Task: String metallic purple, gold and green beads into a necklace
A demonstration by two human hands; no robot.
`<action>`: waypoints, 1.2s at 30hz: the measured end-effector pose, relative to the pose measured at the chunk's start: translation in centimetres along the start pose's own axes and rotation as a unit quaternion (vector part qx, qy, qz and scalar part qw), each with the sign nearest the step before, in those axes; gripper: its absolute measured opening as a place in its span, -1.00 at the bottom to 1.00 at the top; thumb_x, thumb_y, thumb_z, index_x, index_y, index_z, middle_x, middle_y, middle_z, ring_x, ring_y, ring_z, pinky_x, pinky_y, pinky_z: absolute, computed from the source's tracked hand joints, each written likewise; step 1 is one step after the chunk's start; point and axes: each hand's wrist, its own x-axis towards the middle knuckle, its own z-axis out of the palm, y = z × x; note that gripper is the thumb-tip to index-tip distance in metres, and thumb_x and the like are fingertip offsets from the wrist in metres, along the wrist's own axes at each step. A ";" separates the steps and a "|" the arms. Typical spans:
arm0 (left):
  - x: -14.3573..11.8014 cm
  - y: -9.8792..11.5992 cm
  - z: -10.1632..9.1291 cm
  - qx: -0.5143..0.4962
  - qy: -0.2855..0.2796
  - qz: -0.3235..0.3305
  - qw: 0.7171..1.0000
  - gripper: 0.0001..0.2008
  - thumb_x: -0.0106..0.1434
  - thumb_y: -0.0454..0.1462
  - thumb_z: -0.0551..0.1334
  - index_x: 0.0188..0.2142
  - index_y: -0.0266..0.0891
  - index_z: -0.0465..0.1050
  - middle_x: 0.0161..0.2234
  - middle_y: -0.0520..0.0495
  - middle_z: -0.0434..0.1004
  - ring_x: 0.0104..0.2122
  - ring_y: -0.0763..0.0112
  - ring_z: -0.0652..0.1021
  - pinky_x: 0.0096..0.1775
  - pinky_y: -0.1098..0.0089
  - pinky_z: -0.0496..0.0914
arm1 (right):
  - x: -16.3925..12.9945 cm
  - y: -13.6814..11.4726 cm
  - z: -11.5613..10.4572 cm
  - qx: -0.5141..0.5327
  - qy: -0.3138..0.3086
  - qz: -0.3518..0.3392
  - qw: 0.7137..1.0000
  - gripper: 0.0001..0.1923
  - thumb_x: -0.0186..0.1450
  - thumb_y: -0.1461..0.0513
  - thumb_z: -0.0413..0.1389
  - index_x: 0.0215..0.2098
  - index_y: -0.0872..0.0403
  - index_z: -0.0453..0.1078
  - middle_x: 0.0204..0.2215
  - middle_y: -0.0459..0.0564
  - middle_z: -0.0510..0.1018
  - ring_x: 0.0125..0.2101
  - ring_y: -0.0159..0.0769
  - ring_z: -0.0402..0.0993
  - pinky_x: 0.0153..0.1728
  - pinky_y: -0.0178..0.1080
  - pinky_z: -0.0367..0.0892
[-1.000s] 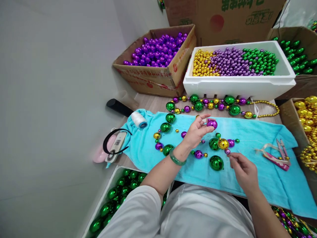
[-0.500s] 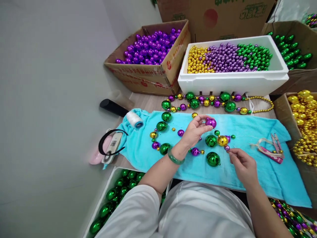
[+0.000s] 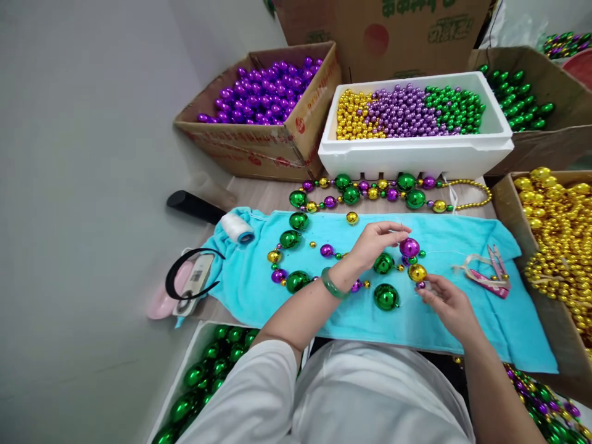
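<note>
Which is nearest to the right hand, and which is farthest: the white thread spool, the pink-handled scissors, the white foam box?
From the right hand:
1. Pink-handled scissors, on the towel to its right.
2. White foam box, at the table's back.
3. White thread spool, far left.

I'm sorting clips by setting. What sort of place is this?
Probably a small bead-stringing workbench: a cardboard box of purple beads, a foam box of sorted small beads, and a finished strand by the towel.

No text can be read; the green print on the big carton (image 3: 393, 24) is cut off and too blurred.
</note>
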 end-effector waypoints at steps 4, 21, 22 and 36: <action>0.9 -0.2 1.2 0.027 -0.018 0.014 0.999 -0.84 0.04 -0.22 0.39 -0.41 -0.29 0.57 -0.42 -0.04 0.57 -0.37 0.48 0.50 -0.28 0.43 0.31 | 0.2 -0.9 -1.9 -0.161 0.083 -0.021 0.983 -0.59 0.20 -0.01 0.18 -0.12 0.07 0.51 -0.61 -0.12 0.41 -0.60 -0.39 0.27 -0.55 -0.30 0.21; 1.7 3.2 3.5 -0.022 -0.005 0.103 0.994 -0.84 0.10 -0.21 0.34 -0.36 -0.27 0.51 -0.47 0.02 0.50 -0.49 0.55 0.48 -0.41 0.46 0.31 | 3.6 -5.0 -1.1 0.094 -0.024 -0.011 0.995 -0.73 0.16 0.07 0.21 -0.32 0.10 0.53 -0.46 0.01 0.59 -0.67 -0.49 0.20 -0.68 -0.36 0.14; 1.8 3.1 3.4 -0.027 0.003 0.109 0.994 -0.83 0.11 -0.20 0.33 -0.35 -0.26 0.50 -0.47 0.03 0.50 -0.49 0.55 0.49 -0.40 0.47 0.32 | 3.6 -4.9 -1.3 0.108 -0.036 -0.004 0.993 -0.73 0.16 0.07 0.22 -0.31 0.11 0.51 -0.47 0.01 0.58 -0.67 -0.49 0.20 -0.69 -0.36 0.13; 2.9 -0.4 1.9 0.127 -0.058 -0.019 0.990 -0.79 0.23 -0.33 0.19 -0.16 -0.33 0.49 -0.30 -0.08 0.56 -0.39 0.56 0.49 -0.32 0.50 0.36 | 5.5 -4.6 -2.4 0.298 0.041 0.037 0.953 -0.79 0.06 0.18 0.30 -0.43 0.09 0.39 -0.70 -0.18 0.37 -0.70 -0.49 0.24 -0.73 -0.42 0.04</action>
